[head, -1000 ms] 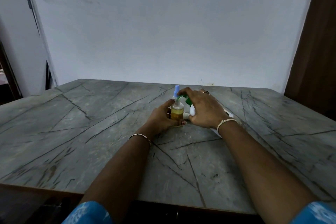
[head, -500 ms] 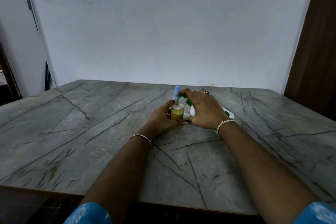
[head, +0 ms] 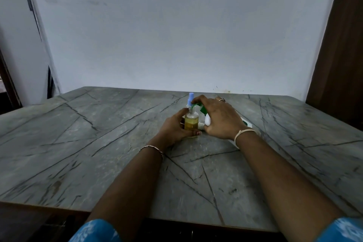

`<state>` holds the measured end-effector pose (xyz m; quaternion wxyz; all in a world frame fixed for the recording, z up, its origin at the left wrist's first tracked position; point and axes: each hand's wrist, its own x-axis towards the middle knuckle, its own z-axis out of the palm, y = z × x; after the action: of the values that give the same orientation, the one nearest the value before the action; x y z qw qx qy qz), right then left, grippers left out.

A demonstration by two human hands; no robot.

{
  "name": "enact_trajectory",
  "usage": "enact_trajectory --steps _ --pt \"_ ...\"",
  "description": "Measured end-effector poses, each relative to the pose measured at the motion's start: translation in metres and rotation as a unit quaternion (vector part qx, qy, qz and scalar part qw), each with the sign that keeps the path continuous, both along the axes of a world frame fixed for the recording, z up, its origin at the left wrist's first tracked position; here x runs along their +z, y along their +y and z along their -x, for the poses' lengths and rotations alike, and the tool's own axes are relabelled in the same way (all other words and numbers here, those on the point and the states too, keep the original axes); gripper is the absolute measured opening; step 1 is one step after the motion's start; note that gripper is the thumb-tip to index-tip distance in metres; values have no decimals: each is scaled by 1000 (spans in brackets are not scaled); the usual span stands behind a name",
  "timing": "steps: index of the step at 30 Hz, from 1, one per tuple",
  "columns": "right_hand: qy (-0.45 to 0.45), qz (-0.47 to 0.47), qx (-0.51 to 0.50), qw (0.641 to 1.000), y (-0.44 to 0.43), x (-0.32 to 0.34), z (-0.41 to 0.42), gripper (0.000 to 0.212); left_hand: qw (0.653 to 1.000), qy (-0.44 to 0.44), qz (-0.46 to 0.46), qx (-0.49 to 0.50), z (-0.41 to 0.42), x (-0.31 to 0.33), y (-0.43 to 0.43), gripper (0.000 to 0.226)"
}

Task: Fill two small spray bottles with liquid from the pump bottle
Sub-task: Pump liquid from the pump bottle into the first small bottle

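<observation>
Yellow-filled spray bottle [head: 191, 122] stands near the table's [head: 98, 143] far edge, left hand [head: 174, 128] curled round it; right hand's [head: 221, 119] fingers clamp the pump bottle [head: 207, 122].

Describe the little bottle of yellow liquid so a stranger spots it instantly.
Look to the middle of the grey table, where two hands meet. The left hand holds a small clear bottle, upright and part full of yellow liquid. Unlike it, the pump bottle under the right hand is white with a green spout, and the cap behind is blue.
</observation>
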<state>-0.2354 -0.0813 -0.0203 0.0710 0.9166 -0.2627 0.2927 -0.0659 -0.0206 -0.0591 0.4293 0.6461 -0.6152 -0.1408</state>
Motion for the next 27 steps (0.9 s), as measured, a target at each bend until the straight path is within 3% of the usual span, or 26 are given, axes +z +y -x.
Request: enact_trajectory --steps 27 --pt "15 40 -11 999 -3 -4 5 82 1000 -1 3 7 -2 -2 -2 90"
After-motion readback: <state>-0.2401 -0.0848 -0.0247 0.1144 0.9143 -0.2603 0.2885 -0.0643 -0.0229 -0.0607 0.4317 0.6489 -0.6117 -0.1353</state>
